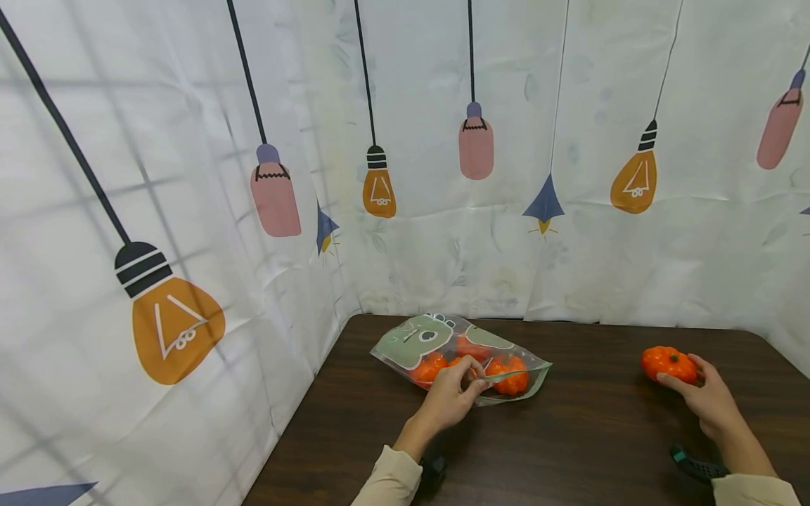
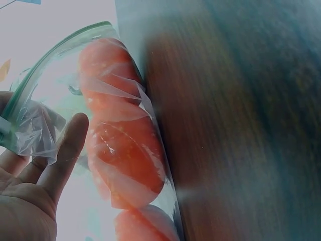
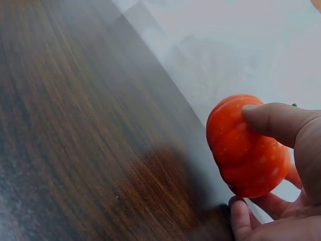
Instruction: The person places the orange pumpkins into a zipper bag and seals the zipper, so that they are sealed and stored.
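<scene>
A clear zip bag (image 1: 405, 341) printed with a green cartoon animal lies on the dark wooden table (image 1: 588, 436), with several orange-red pumpkins (image 1: 508, 374) inside. My left hand (image 1: 449, 397) pinches the bag's green-edged mouth between thumb and fingers. In the left wrist view the film of the bag (image 2: 37, 133) bunches at those fingers, and the pumpkins (image 2: 125, 155) show through the plastic. Off to the right, my right hand (image 1: 715, 400) grips a small ribbed orange-red pumpkin (image 1: 667, 363) with a green stem. The right wrist view shows my thumb across this pumpkin (image 3: 246, 150) and fingers beneath it.
Behind the table hangs a white curtain (image 1: 418, 267) printed with lamps and bulbs, and it continues along the left side. Dark wrist straps (image 1: 699, 467) sit below both hands. The table's far edge runs just behind the bag.
</scene>
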`<state>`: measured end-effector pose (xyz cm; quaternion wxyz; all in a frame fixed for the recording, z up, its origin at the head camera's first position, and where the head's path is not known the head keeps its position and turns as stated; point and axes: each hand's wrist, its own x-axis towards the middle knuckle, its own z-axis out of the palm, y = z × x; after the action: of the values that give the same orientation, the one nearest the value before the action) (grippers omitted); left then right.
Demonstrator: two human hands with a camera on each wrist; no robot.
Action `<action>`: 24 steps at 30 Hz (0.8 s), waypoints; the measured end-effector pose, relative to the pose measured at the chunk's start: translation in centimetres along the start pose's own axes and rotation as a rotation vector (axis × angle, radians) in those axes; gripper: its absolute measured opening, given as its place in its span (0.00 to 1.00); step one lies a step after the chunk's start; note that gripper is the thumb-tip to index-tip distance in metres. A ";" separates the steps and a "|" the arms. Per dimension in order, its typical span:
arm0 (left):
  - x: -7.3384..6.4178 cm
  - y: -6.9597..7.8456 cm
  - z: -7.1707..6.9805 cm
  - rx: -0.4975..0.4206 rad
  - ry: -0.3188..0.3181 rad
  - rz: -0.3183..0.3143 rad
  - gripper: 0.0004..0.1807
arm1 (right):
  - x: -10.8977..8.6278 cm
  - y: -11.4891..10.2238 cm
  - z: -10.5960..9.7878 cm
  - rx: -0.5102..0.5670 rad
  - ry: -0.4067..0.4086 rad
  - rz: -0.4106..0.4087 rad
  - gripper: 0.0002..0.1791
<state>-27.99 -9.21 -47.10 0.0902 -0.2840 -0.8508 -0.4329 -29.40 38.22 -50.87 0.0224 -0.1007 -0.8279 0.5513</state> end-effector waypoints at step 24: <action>0.0 0.6 -0.2 0.077 0.073 -0.029 0.03 | -0.6 -0.6 -0.1 -0.021 -0.079 0.018 0.57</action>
<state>-27.65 -9.15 -46.58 0.1257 -0.2518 -0.8671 -0.4111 -28.87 37.96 -50.19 -0.0165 -0.0865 -0.8330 0.5463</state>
